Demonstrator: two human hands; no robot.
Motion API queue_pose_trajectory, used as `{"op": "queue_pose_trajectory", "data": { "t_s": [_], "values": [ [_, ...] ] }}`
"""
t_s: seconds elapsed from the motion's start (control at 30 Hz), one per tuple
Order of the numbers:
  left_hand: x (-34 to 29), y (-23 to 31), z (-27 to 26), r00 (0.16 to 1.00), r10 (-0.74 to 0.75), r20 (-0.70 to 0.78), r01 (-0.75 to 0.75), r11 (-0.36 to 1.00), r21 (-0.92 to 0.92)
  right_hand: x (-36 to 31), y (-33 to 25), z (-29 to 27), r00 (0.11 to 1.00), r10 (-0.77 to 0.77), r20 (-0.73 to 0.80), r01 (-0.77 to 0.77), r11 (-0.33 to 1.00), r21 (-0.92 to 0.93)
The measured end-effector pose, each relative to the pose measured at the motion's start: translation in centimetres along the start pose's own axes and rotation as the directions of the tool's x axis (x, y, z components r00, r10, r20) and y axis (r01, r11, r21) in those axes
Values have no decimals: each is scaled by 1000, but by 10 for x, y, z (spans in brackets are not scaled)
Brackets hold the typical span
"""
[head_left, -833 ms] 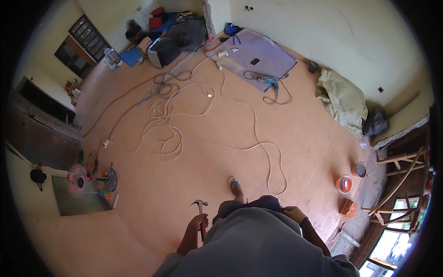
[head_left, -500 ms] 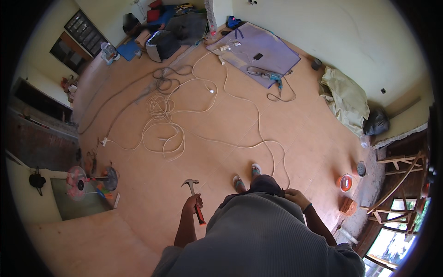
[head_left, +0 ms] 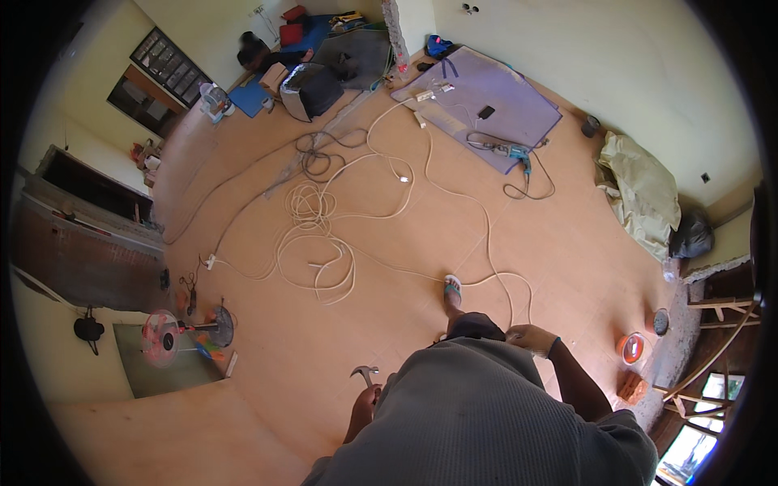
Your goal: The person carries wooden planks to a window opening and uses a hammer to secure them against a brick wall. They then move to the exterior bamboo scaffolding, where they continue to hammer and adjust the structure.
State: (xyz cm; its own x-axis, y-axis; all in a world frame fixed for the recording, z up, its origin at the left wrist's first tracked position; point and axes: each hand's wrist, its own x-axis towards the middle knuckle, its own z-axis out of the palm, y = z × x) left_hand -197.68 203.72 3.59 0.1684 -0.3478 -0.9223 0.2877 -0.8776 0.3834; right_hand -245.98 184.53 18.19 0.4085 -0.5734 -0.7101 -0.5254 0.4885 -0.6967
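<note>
My left hand (head_left: 369,395) is closed around the handle of a claw hammer (head_left: 365,373), low at my left side. The hammer's metal head shows above the fist, while most of its handle is hidden behind my grey shirt (head_left: 478,405). At my right hip, beside my dark shorts (head_left: 476,326), is my right hand (head_left: 532,339). Its fingers look curled together and slightly blurred; whatever they may hold is hidden. One sandalled foot (head_left: 453,290) is forward on the tiled floor, by a pale cable (head_left: 492,277).
Coiled pale cables (head_left: 312,206) spread across the floor ahead. A power drill (head_left: 519,152) lies on a purple mat (head_left: 478,89) at the far right. Fans (head_left: 166,336) stand left; an orange bucket (head_left: 630,348) and bricks (head_left: 632,388) sit right. Another person (head_left: 259,55) is at the far left.
One foot has stepped forward, and the other is now mostly hidden. My left hand has dropped back with the hammer, closer to my body. The room has shifted rightward in view.
</note>
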Motion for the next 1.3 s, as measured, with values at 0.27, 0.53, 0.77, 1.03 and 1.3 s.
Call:
{"op": "queue_pose_trajectory", "data": {
  "t_s": [0.27,0.53,0.77,1.03,1.3],
  "values": [
    [15,92,6,998,-65,-15,65,997,-46,76,-39,-63,988,-48,146,22,984,178],
    [75,177,15,963,-238,125,269,867,-419,149,-56,-120,998,-40,40,46,986,-163],
    [88,264,46,969,-225,98,244,917,-316,235,-29,-107,944,-36,-328,-76,944,-322],
    [158,376,53,963,-269,-11,268,956,118,263,-52,-112,917,177,-358,-197,980,-18],
    [272,584,70,970,-236,50,212,934,289,315,-162,-160,880,-147,-452,-32,931,-365]
  ]
}}
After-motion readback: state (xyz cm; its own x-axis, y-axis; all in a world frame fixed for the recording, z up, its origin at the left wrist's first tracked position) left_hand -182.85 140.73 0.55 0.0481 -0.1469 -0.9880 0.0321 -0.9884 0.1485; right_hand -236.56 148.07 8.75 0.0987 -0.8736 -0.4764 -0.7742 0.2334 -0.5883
